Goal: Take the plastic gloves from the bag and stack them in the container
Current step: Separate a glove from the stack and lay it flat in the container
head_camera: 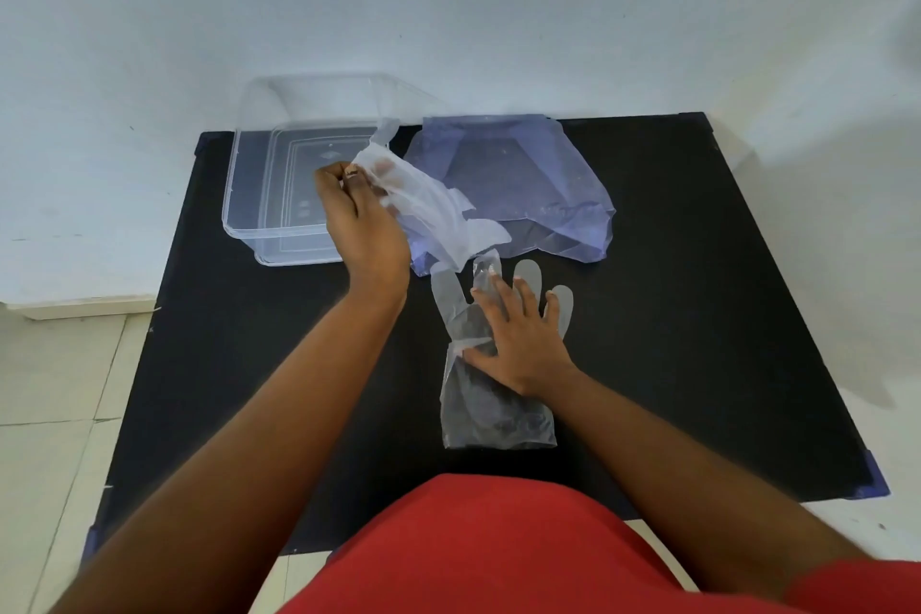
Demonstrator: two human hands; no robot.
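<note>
A clear plastic container (pixel 259 194) stands at the back left of the black table (pixel 697 314); I see nothing inside it. Beside it, at the back middle, lies a crumpled bluish plastic bag (pixel 523 175). My left hand (pixel 364 224) is raised between container and bag, shut on a thin clear glove (pixel 433 209) that hangs toward the right. A second clear glove (pixel 473 394) lies flat on the table in front of the bag, fingers pointing away. My right hand (pixel 518 339) rests flat on it, fingers spread.
A white wall stands right behind the table. Light floor tiles (pixel 55 414) show to the left of the table. My red clothing (pixel 498 548) covers the table's near edge.
</note>
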